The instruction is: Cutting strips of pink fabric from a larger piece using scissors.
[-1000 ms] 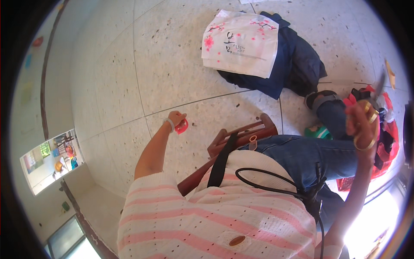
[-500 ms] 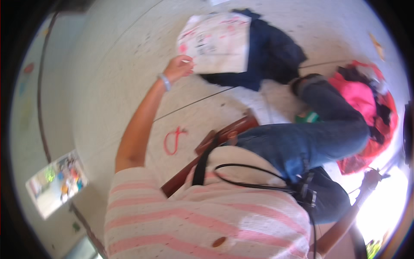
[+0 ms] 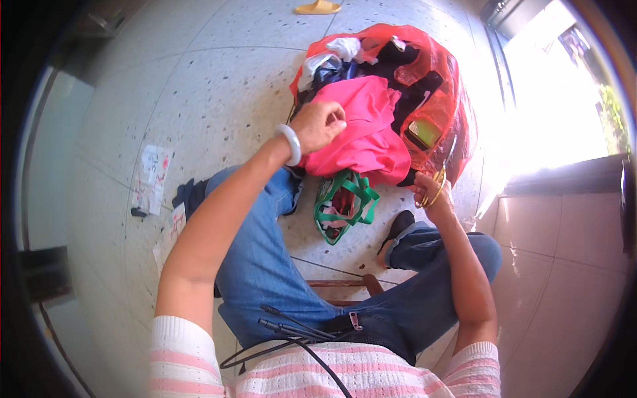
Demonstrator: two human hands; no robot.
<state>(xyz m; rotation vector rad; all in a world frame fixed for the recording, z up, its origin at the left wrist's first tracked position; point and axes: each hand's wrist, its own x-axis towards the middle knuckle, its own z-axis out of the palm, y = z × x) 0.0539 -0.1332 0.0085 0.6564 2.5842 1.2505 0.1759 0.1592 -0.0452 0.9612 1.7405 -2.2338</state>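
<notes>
My left hand (image 3: 320, 126), with a pale bangle (image 3: 290, 144) at the wrist, is over a bright pink cloth (image 3: 358, 129). Its fingers are curled into a pinch, and I cannot make out anything between them. In my right hand (image 3: 438, 202) is a pair of scissors (image 3: 432, 190) with gold-coloured handles, blades pointing up and away from me. The pink cloth spills over the near edge of a red plastic bag (image 3: 459, 86) that holds dark and white fabrics. Between my legs and the cloth stands a small green bag (image 3: 323, 212) with several small things in it.
White sheets with red marks (image 3: 152, 176) lie on the floor to the left, beside dark fabric (image 3: 189, 194). A yellow slipper (image 3: 318, 7) is at the far side. A tiled wall (image 3: 564, 225) and a bright opening bound the right. Black cables (image 3: 292, 339) lie across my lap.
The view has swung right, bringing the red bag to the middle. My left hand has gone from the white sheet to above the pink cloth. My right hand has come nearer the bag.
</notes>
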